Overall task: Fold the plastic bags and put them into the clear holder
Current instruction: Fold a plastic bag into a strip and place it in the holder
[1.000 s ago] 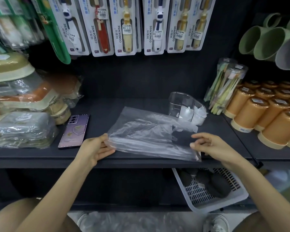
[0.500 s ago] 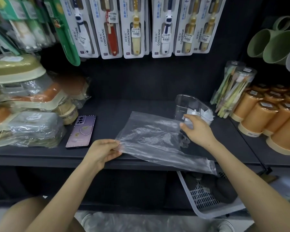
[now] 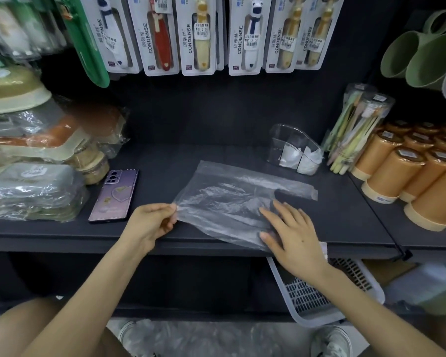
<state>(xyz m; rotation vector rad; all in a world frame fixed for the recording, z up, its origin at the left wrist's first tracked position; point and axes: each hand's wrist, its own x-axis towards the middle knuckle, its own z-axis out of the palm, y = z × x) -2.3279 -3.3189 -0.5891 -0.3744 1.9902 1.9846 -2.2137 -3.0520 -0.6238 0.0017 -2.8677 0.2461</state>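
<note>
A clear plastic bag (image 3: 227,199) lies spread flat on the dark shelf (image 3: 165,161), one handle strip reaching right toward the holder. My left hand (image 3: 152,222) pinches the bag's left edge between thumb and fingers. My right hand (image 3: 291,233) lies flat on the bag's near right part, fingers straight and spread. The clear holder (image 3: 294,148) stands behind the bag at the back right, with white folded bags in its compartments.
A purple phone (image 3: 115,194) lies left of the bag. Wrapped dishes (image 3: 34,161) are stacked at far left. Orange cups (image 3: 417,176) and a toothbrush tube (image 3: 355,130) fill the right. A white basket (image 3: 317,295) sits below the shelf. More plastic (image 3: 206,338) lies on the floor.
My right hand came back from near the holder and now presses flat on the bag's near right side. The bag lies more spread out. My left hand keeps its pinch.
</note>
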